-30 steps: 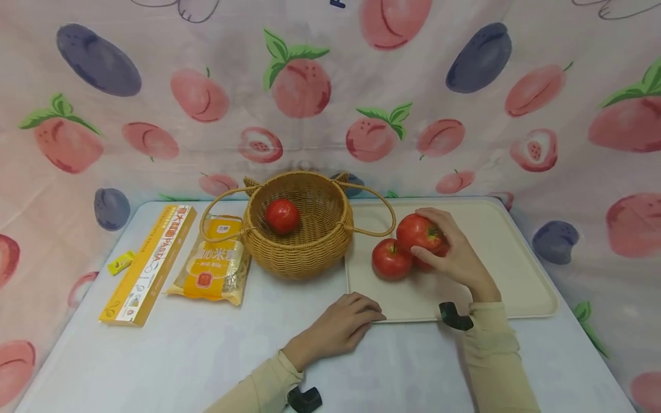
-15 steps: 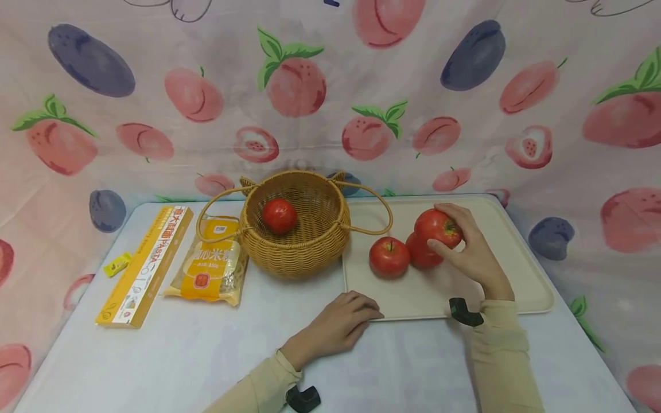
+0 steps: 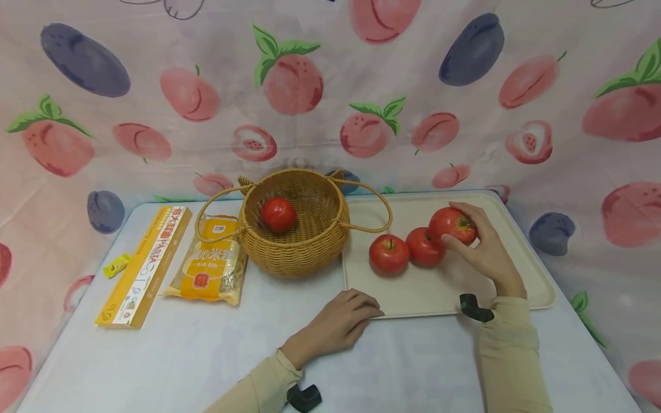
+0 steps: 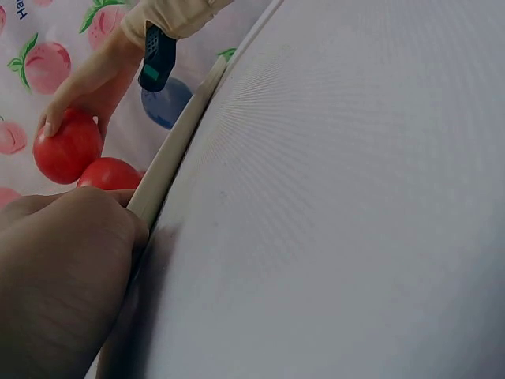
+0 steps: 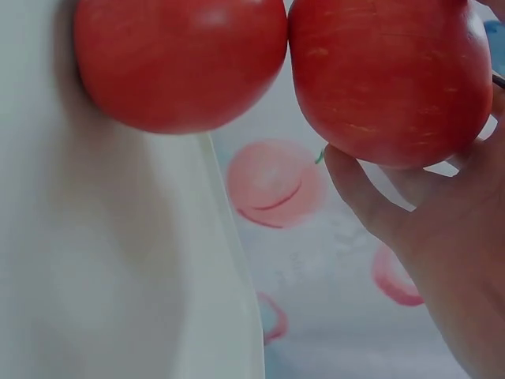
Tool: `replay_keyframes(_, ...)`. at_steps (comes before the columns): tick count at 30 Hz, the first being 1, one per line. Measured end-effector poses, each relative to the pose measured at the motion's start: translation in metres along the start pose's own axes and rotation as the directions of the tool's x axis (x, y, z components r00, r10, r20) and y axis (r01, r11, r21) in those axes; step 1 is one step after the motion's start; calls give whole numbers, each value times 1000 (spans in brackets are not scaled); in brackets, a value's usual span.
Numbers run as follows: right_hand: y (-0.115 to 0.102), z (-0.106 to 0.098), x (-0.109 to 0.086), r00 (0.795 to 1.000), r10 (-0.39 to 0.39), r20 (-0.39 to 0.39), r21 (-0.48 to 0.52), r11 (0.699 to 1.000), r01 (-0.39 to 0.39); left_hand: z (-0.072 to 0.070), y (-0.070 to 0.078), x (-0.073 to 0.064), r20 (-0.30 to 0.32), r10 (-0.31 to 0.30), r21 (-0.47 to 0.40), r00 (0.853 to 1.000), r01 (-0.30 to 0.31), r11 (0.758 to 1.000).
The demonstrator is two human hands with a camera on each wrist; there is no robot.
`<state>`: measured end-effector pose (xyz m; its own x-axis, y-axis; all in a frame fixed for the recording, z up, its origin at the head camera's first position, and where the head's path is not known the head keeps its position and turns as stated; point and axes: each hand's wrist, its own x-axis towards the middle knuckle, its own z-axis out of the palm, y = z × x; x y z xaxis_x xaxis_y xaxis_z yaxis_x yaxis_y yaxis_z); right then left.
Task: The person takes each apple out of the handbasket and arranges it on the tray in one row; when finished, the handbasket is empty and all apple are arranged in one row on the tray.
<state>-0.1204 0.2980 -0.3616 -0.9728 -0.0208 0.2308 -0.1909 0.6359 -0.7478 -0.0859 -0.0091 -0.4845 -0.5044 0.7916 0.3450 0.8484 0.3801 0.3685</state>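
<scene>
My right hand (image 3: 482, 246) grips a red apple (image 3: 450, 225) between thumb and fingers over the beige tray (image 3: 496, 275). In the left wrist view this apple (image 4: 68, 147) is higher than the one beside it. Two more apples lie on the tray: a middle one (image 3: 426, 248) and one on the left with its stem up (image 3: 389, 256). The held apple (image 5: 390, 79) looks close against the middle one (image 5: 181, 63); whether they touch I cannot tell. My left hand (image 3: 335, 324) holds the tray's front left corner, fingers over the rim and thumb outside it.
A wicker basket (image 3: 294, 252) with two handles stands left of the tray, a red fruit (image 3: 278, 215) inside. Further left are a yellow noodle packet (image 3: 209, 269), a long pasta box (image 3: 144, 269) and a small yellow packet (image 3: 117, 265). A fruit-print cloth hangs behind.
My right hand has moved to the right with the apple, from above the middle apple to beside it, uncovering the middle one. The left hand has stayed at the tray corner.
</scene>
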Motion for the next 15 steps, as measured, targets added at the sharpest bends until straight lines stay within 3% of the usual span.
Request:
replay_keyframes(6, 9, -4, -1, 999, 32, -10, 2, 999, -32, 0, 0, 0, 9, -2, -4, 1000, 2, 1000)
replay_keyframes(15, 57, -7, 4, 994, 107, -17, -34, 994, -108, -1, 1, 0, 4, -4, -9, 1000, 4, 1000)
